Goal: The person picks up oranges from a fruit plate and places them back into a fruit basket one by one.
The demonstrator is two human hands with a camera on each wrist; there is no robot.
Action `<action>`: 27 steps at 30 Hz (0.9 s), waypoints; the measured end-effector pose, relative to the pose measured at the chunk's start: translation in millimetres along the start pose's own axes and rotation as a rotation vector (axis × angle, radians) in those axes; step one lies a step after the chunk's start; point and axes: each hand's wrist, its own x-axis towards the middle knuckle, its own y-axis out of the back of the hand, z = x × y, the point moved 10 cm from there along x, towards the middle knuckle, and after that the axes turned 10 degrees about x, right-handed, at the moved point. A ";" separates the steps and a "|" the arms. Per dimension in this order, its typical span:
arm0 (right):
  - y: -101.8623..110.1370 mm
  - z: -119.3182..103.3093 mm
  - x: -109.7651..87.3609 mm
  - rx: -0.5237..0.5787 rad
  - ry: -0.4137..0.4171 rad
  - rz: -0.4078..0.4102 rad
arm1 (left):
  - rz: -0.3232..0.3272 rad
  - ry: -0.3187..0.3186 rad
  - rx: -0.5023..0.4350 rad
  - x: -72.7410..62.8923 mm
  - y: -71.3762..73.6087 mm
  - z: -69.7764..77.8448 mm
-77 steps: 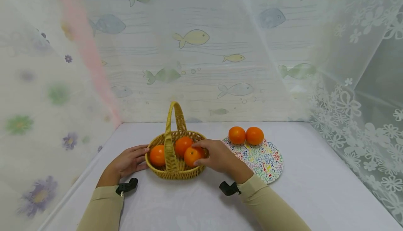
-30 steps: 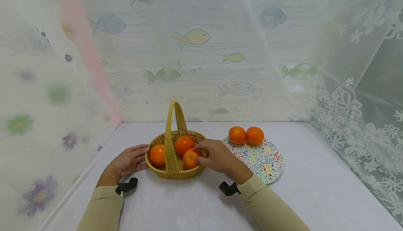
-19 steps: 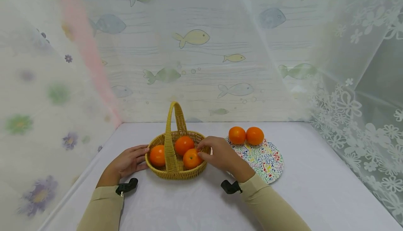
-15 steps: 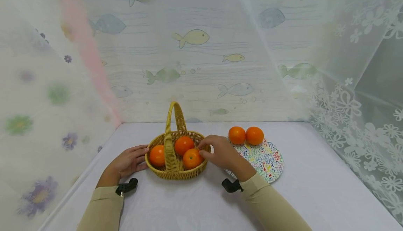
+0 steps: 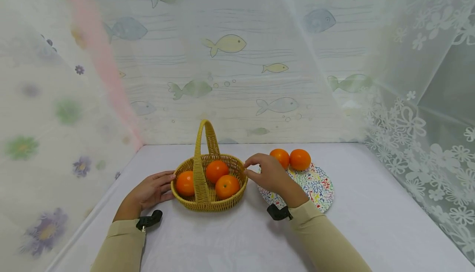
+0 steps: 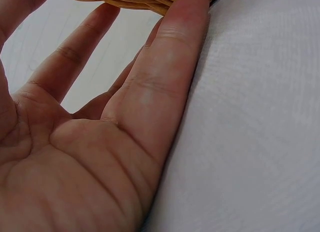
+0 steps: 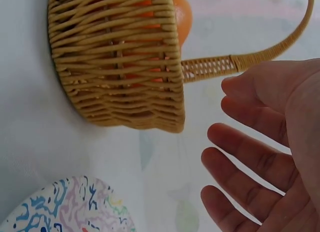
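Multicolored squiggles covering plate right of basket, too small to make out. Right hand hiding part of plate and one of two oranges there; fingers loosely curved, hovering just beside basket's right end. Handle partly covering leftmost of three oranges inside basket. Left hand, fingers extended, touching basket's left end.

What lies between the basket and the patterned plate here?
In the head view, the right hand is in between, above white cloth, and partly covers the plate. The right wrist view shows only bare cloth between plate and basket.
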 end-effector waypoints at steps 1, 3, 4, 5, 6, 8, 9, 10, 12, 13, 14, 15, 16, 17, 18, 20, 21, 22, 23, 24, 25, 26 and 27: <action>0.9 1.7 0.0 -0.001 -0.009 0.004 | 0.001 0.001 -0.001 -0.1 0.1 -0.2; 1.9 4.7 -0.1 -0.003 -0.027 0.006 | 0.003 0.002 -0.001 -0.2 0.4 -0.4; 2.3 5.8 -0.2 -0.006 -0.034 0.007 | 0.004 0.002 -0.001 -0.3 0.5 -0.4; 2.5 6.8 -0.3 -0.006 -0.042 0.005 | 0.005 0.002 0.000 -0.3 0.6 -0.3; 2.5 7.5 -0.4 -0.006 -0.045 0.004 | 0.006 0.001 0.002 -0.4 0.7 -0.3; 2.8 8.6 -0.5 -0.006 -0.048 0.005 | 0.008 0.000 0.006 -0.4 1.1 -0.2; 3.1 9.2 -0.6 -0.007 -0.048 0.007 | 0.008 -0.001 0.010 -0.4 1.1 -0.2; 3.5 10.0 -0.7 -0.009 -0.049 0.010 | 0.009 -0.002 0.014 -0.4 1.3 -0.2; 4.6 12.3 -0.7 -0.014 -0.049 0.019 | 0.010 -0.005 0.020 -0.2 1.6 -0.1; 5.0 14.4 -0.7 -0.020 -0.052 0.021 | 0.011 -0.005 0.022 -0.1 1.5 -0.1; 5.4 16.2 -0.8 -0.026 -0.055 0.023 | 0.010 -0.006 0.024 0.0 1.3 -0.1; 5.5 18.3 -0.8 -0.032 -0.062 0.022 | 0.010 -0.007 0.025 0.2 1.2 -0.2; 5.7 20.0 -1.0 -0.037 -0.070 0.021 | 0.010 -0.008 0.026 0.3 1.2 -0.3; 5.7 21.4 -1.2 -0.039 -0.079 0.019 | 0.010 -0.008 0.026 0.4 1.1 -0.3; 5.4 22.3 -1.4 -0.038 -0.086 0.014 | 0.008 -0.009 0.027 0.5 0.9 -0.4; 4.8 22.5 -1.8 -0.031 -0.100 0.006 | 0.007 -0.010 0.028 0.7 0.9 -0.5; 4.6 22.5 -2.0 -0.026 -0.107 0.004 | 0.008 -0.011 0.029 0.9 1.1 -0.6; 4.3 22.5 -2.2 -0.023 -0.113 0.003 | 0.008 -0.012 0.029 1.0 1.3 -0.6; 4.0 22.6 -2.2 -0.020 -0.116 0.002 | 0.007 -0.012 0.029 1.1 1.4 -0.6; 3.7 22.6 -2.2 -0.017 -0.119 0.000 | 0.007 -0.012 0.029 1.1 1.6 -0.7; 3.5 23.2 -2.2 -0.016 -0.124 0.000 | 0.009 -0.011 0.028 1.2 2.0 -0.9; 3.3 23.8 -2.2 -0.016 -0.128 -0.001 | 0.010 -0.010 0.027 1.2 2.3 -1.1; 3.0 24.7 -2.2 -0.015 -0.131 -0.001 | 0.010 -0.009 0.027 1.2 2.4 -1.2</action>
